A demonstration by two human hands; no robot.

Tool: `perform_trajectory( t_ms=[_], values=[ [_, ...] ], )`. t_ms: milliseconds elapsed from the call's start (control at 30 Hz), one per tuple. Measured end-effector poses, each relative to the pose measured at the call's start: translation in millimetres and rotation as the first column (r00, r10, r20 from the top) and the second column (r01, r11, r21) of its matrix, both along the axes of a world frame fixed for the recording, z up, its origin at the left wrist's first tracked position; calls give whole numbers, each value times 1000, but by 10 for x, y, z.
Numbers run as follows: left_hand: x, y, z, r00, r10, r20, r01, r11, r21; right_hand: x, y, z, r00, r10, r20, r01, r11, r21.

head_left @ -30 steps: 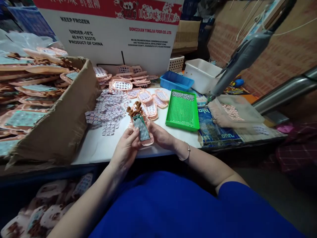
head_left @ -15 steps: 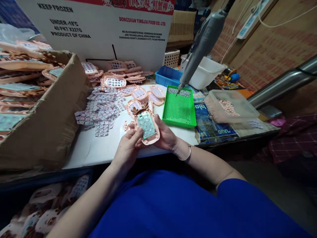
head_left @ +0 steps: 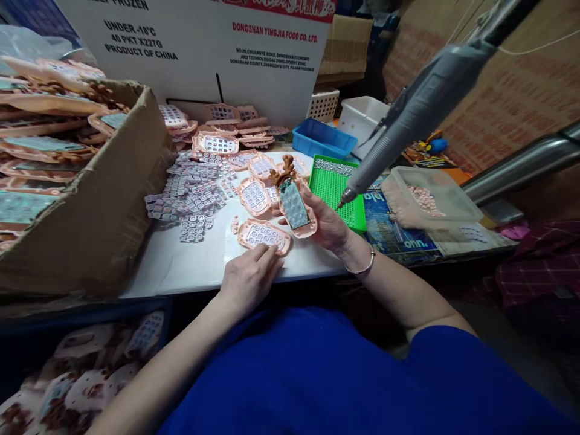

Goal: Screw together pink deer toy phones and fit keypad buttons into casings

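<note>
My right hand grips a pink toy-phone half with brown antlers at its top, raised above the table and tilted. A pale green circuit board lies inside it. Closed at the near edge of another pink shell, one fitted with a keypad, is my left hand. That shell rests on the white tabletop, and my fingertips hide part of its edge. Behind it lie more pink keypad shells. An electric screwdriver hangs tip-down over a green perforated tray that holds small screws.
Left stands a cardboard box full of pink halves, beside loose keypad sheets. Shells are stacked behind. A blue bin and a clear tub of small pink pieces sit to the right. A steel pole slants at the far right.
My left hand has left the board-bearing half and is now at a keypad shell on the table. The right hand has carried that half up and to the right. The screwdriver appears nearer.
</note>
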State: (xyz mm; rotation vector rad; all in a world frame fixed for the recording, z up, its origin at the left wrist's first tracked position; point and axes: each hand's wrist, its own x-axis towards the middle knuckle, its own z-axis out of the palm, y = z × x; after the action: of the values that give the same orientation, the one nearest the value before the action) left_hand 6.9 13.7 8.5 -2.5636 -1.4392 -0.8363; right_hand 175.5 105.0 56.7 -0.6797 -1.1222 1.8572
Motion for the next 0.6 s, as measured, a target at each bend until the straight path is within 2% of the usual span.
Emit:
perform_trajectory(
  t_ms=[100,267,333,433,600],
  values=[
    [30,-89,1,997,-45,66,40,996,76,25,-28,5,996,94,2,-94,993,-72],
    [48,-194,-35,935,-276,223,281,960,12,20,-121,-68,971,216,-107,-238,925,-295],
    [56,-179,-55,919,-309,246,321,947,-10,17,-147,-111,963,240,-120,-266,908,-324],
    [80,-145,-70,906,-288,311,314,949,-38,33,-170,-162,961,258,-96,-275,918,-285],
    [40,-195,-60,801,-329,500,397,917,-33,89,-210,-169,974,216,63,-212,975,-65]
  ],
)
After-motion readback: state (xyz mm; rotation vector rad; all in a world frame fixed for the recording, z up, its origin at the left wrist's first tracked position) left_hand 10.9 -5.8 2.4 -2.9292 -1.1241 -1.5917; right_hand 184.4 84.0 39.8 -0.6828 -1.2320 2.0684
